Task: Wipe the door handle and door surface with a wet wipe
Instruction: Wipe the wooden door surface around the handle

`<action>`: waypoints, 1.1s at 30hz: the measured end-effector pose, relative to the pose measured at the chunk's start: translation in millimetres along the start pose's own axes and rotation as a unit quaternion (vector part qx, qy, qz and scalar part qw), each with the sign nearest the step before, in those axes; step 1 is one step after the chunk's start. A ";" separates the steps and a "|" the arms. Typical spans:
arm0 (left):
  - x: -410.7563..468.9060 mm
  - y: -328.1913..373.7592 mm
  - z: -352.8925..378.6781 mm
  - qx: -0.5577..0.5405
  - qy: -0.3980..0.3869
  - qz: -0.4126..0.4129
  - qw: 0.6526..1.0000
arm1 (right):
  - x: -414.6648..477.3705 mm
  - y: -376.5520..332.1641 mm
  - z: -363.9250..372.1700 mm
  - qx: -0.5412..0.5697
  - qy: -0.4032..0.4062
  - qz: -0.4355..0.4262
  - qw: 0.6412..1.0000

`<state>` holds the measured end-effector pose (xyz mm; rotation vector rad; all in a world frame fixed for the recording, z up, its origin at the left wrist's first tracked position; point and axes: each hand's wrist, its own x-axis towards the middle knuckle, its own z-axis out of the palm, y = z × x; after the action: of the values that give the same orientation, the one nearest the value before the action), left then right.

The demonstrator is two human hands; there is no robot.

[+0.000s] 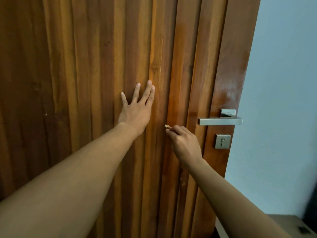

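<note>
Wet wipe [167, 126], one crumpled wad with only a corner showing, sits clamped in the curled right hand [184, 143] against the door [77, 83], low beside the single lever handle [220, 121], likely scrubbing a groove. The left hand [137, 109] lies flat, fingers spread, seemingly bracing the door. One keyhole plate [223, 141] sits below.

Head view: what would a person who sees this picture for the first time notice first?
The ribbed wooden door fills most of the view, with the left hand spread flat against it near the centre. Just right of it, the right hand is closed around a small crumpled wet wipe, held at the door surface. Further right sit the square metal door handle and the keyhole plate below it, beside a pale wall.
</note>
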<state>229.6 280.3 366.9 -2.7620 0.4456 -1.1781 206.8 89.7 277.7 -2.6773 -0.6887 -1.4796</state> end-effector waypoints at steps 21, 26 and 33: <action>0.9 -1.1 0.1 0.015 0.009 0.004 1.000 | -14.3 1.3 -10.4 0.036 0.029 0.040 0.998; 1.4 -2.2 0.9 0.015 0.009 0.009 1.000 | -22.5 -2.9 3.4 -0.021 -0.011 0.026 0.999; -0.9 -2.0 -2.7 -0.001 0.002 0.015 1.000 | -77.8 -13.2 24.7 -0.050 -0.074 -0.021 0.996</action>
<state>227.5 282.5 368.6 -2.7447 0.4870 -1.1764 186.0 77.9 198.5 -2.8891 -0.7013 -1.3691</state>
